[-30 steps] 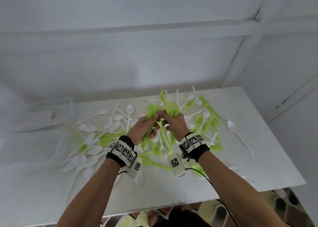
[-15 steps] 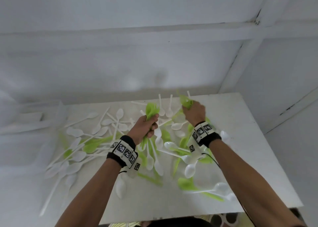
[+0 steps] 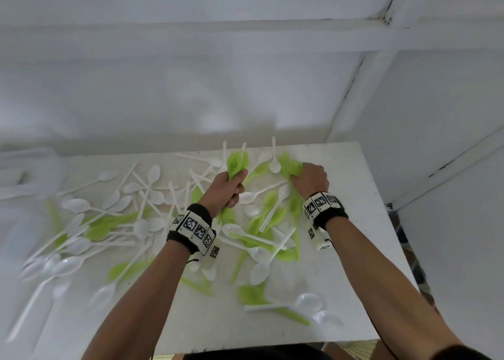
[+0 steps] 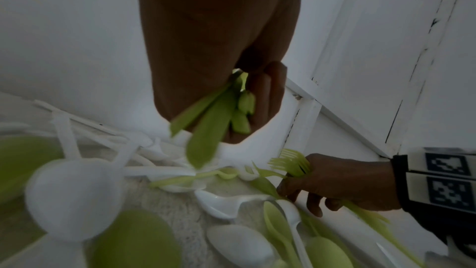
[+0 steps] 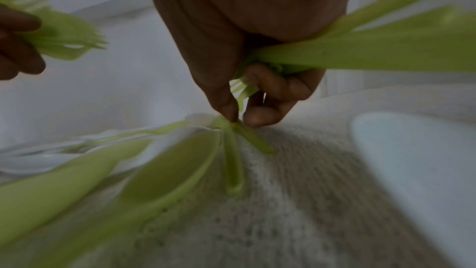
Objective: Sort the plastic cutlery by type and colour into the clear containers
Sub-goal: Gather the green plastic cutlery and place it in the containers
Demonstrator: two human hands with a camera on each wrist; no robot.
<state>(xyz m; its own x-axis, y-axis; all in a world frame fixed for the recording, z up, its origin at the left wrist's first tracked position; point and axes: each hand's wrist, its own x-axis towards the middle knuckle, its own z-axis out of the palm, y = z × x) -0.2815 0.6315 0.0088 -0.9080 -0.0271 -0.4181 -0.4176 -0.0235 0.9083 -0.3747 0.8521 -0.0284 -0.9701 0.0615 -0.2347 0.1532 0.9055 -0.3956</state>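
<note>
White and lime-green plastic spoons and forks lie scattered over the white table (image 3: 360, 223). My left hand (image 3: 230, 186) grips a bundle of green forks (image 3: 237, 163) upright above the middle of the pile; their handles (image 4: 206, 129) stick out below the fist (image 4: 260, 97). My right hand (image 3: 309, 178) is down at the far right of the pile. It holds several green forks (image 5: 373, 54) in the palm, while thumb and forefinger (image 5: 234, 117) pinch another green piece (image 5: 231, 150) lying on the table. The left wrist view shows fork tines (image 4: 291, 162) above that hand (image 4: 342, 186).
Clear containers (image 3: 30, 168) stand blurred at the table's far left. White spoons (image 3: 147, 179) cover the left half, mixed green and white pieces (image 3: 272, 223) the middle. The table's right edge (image 3: 387, 223) is close to my right wrist. A white wall is behind.
The hands, together over the pile a second ago, have parted. My right hand moved right and down to the far right of the pile; the left keeps its green bundle.
</note>
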